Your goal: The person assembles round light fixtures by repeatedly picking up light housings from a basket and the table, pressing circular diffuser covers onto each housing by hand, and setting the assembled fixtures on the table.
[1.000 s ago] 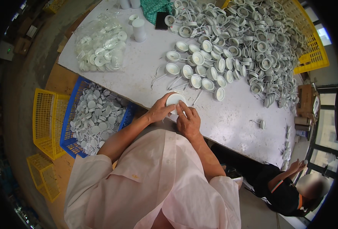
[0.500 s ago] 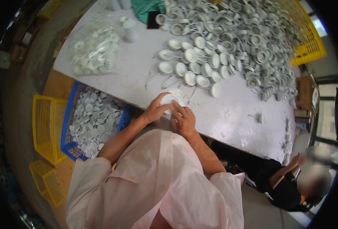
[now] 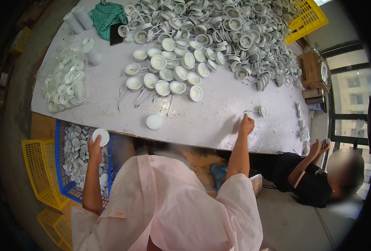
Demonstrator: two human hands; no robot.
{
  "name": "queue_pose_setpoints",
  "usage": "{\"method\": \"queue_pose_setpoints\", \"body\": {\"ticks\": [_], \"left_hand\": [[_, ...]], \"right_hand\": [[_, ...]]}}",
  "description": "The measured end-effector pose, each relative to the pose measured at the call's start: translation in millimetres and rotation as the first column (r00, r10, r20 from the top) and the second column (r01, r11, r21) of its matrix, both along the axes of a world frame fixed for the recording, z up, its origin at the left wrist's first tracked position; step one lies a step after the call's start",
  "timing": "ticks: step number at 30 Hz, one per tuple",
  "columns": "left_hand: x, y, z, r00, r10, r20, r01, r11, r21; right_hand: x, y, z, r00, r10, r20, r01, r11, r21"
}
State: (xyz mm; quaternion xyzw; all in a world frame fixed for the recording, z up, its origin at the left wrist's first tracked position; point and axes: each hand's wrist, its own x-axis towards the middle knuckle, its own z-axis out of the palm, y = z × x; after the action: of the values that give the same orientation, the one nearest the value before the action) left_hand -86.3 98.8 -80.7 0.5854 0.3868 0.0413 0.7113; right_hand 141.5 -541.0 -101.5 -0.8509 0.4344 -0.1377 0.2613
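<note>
White disc point(image 3: 104, 136): over the blue basket point(image 3: 59, 146), beside the tabletop point(image 3: 198, 125)
Left fingers point(image 3: 95, 146): clamped on its rim
Right fingers point(image 3: 247, 121): at a lamp wire point(image 3: 253, 111); whether apart or clamped, I cannot tell

- My left hand point(image 3: 95, 150) is holding a white disc point(image 3: 101, 137) over the blue basket point(image 3: 59, 146), where white pieces point(image 3: 76, 154) are lying heaped.
- My right hand point(image 3: 247, 124) is reaching to the cord point(image 3: 251, 111) of a lone fitting point(image 3: 262, 111) on the counter point(image 3: 202, 127); its grip is too small to tell.
- A second disc point(image 3: 154, 121) is lying near the counter's front edge.
- Beyond it, cup-shaped fittings point(image 3: 166, 74) are sitting clustered.
</note>
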Motion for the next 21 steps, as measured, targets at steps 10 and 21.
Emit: {"method": "queue_pose_setpoints", "body": {"ticks": [10,21], "left_hand": [[-153,113,-56,0.825,0.216,-0.522,0.165,0.791,0.589],[-253,201,-94,0.336,-0.004,-0.942,0.939,-0.081,0.335]], "right_hand": [[53,-46,-15,0.961,0.001,-0.275,0.03,0.994,0.11],[-13,-7,-46,0.963,0.265,0.046,-0.267,0.961,0.066]]}}
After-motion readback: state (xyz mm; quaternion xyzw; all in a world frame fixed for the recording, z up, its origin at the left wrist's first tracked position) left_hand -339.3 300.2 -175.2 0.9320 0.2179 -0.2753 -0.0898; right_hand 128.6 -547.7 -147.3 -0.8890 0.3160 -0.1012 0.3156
